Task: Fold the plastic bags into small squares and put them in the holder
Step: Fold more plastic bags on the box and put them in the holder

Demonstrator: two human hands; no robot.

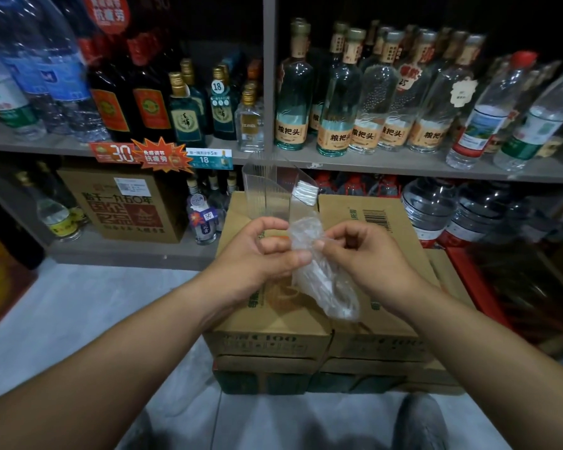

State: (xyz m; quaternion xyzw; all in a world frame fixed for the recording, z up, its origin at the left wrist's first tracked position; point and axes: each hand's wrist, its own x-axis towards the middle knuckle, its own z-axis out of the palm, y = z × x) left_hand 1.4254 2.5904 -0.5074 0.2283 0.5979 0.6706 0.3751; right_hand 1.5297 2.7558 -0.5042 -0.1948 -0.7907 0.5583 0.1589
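Observation:
A crumpled clear plastic bag [319, 271] hangs between my two hands above a stack of cardboard boxes [273, 319]. My left hand [257, 254] pinches the bag's left edge between thumb and fingers. My right hand [361, 254] pinches its right side, fingers curled. A clear plastic holder [267, 193] stands upright on the top box just beyond my hands. Inside it, on the right, lies a small folded white bag square [304, 193].
Grey shelves [403, 164] packed with glass liquor bottles and water bottles rise behind the boxes. A brown carton [124, 203] sits on the lower left shelf. Red crates [488, 287] stand at right. Pale floor [78, 303] spreads to the left; a shoe [420, 423] shows at bottom.

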